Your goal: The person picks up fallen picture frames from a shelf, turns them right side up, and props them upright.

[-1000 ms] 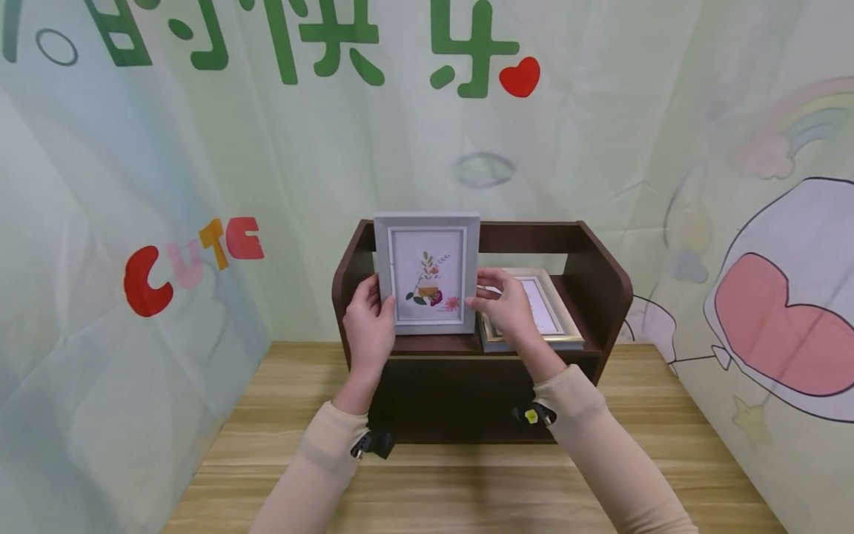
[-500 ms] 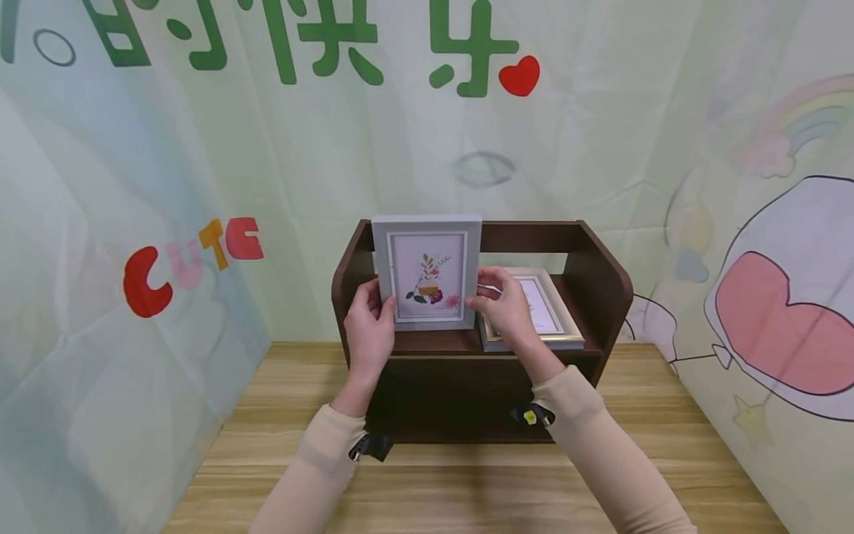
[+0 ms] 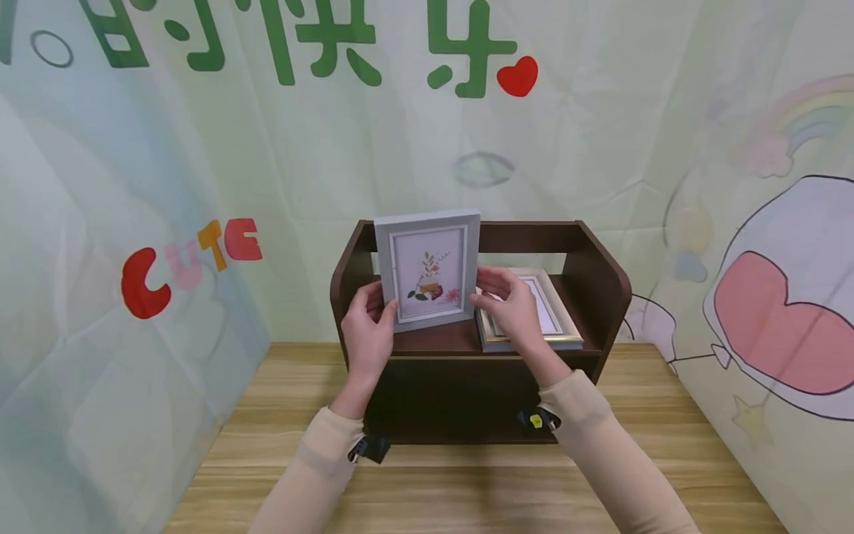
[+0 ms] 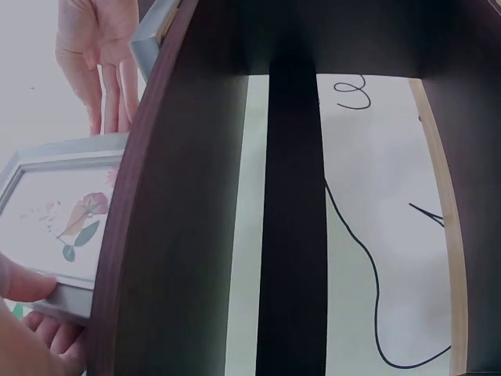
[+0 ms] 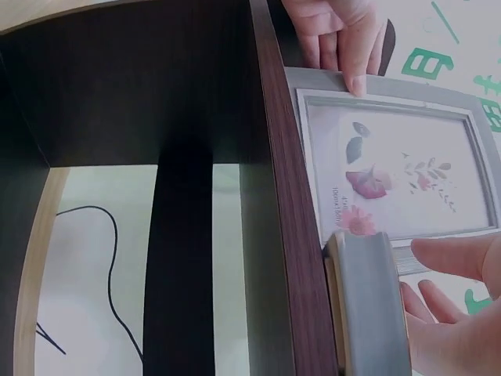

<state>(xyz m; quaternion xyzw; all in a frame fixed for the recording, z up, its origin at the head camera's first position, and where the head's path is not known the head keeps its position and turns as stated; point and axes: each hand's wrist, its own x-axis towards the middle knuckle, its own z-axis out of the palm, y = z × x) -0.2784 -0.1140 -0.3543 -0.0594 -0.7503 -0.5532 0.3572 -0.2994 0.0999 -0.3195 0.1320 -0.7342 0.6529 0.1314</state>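
In the head view, a grey picture frame (image 3: 427, 324) with a dried-flower print stands upright, slightly skewed, over the left part of a dark brown shelf (image 3: 467, 397). My left hand (image 3: 368, 326) pinches its left edge, thumb in front and fingers behind. At the opposite edge, my right hand (image 3: 517, 311) has its thumb by the front and fingertips partly hidden behind. A second, silver-gold picture frame (image 3: 560, 311) lies flat on the shelf's right part, partly under my right hand. Whether the held frame's lower edge touches the shelf is unclear.
The shelf has raised side panels (image 3: 603, 278) and a back rail (image 3: 530, 237). It stands on a wood-grain table (image 3: 287, 415). A printed cloth backdrop (image 3: 587, 133) surrounds it behind and at both sides.
The grey picture frame has turned slightly, its right side going back and its lower right corner rising. My right hand has shifted a little right. The flat frame stays in place.
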